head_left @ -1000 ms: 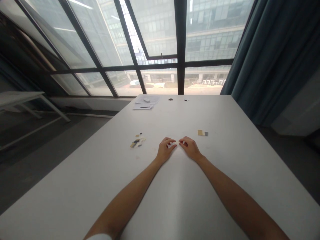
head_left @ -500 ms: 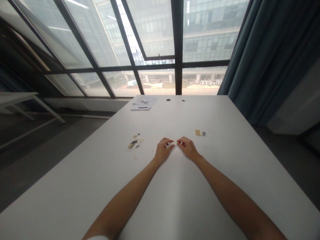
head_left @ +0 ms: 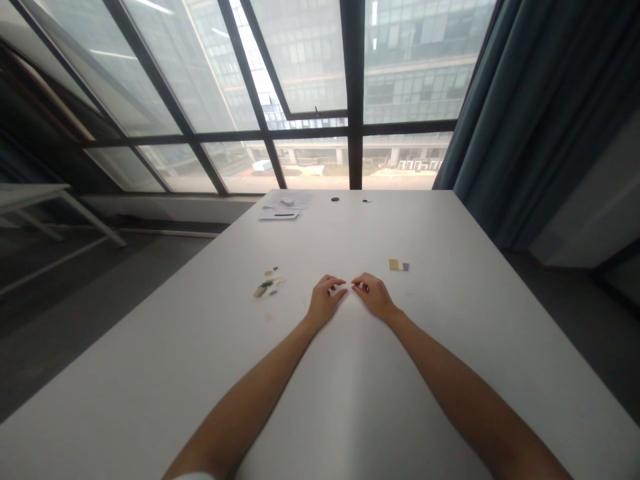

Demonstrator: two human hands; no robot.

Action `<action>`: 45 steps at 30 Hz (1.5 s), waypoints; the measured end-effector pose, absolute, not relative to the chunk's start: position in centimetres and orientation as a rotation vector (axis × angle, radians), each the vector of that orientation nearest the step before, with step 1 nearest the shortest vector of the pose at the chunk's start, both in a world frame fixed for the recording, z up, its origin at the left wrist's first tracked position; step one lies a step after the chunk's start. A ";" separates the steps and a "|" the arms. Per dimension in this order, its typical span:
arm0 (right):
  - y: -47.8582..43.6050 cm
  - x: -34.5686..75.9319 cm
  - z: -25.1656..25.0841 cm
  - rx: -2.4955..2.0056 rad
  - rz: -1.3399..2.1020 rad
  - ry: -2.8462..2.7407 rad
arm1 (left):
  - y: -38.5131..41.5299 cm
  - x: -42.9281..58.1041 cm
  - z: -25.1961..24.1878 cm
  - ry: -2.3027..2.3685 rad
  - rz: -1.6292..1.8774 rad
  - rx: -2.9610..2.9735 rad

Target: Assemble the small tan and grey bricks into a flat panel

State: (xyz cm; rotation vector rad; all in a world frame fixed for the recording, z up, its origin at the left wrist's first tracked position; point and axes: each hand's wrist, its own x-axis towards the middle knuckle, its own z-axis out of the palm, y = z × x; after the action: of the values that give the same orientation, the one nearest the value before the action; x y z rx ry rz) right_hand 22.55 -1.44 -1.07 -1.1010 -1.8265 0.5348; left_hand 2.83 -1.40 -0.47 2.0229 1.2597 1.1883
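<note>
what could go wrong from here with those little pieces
The left hand and right hand nearly meet; anything pinched there is too small to make out and could slip. The loose pile of small pieces lies left of the left hand, so a sideways sweep might scatter it. The tan piece past the right hand could get nudged.

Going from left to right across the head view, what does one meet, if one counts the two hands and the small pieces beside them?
Pile of small pieces → left hand → right hand → tan and grey block.
</note>
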 end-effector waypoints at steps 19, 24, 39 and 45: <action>-1.3 22.6 -1.4 -1.078 0.527 -1.824 | -1.4 2.9 -0.6 1.256 1.192 2.043; -1.3 22.6 -1.4 -1.076 0.522 -1.825 | -1.4 2.9 -0.6 1.257 1.196 2.046; -1.4 22.6 -1.2 -1.082 0.519 -1.822 | -1.4 2.9 -0.7 1.255 1.209 2.034; -1.4 22.6 -1.2 -1.083 0.524 -1.813 | -1.3 2.8 -0.8 1.248 1.215 2.037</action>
State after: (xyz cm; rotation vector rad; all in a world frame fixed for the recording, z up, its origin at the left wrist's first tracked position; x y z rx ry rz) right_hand 22.57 -1.42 -1.23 -1.0828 -1.8129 0.5239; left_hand 2.78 -1.33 -0.79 2.0373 1.2483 1.2146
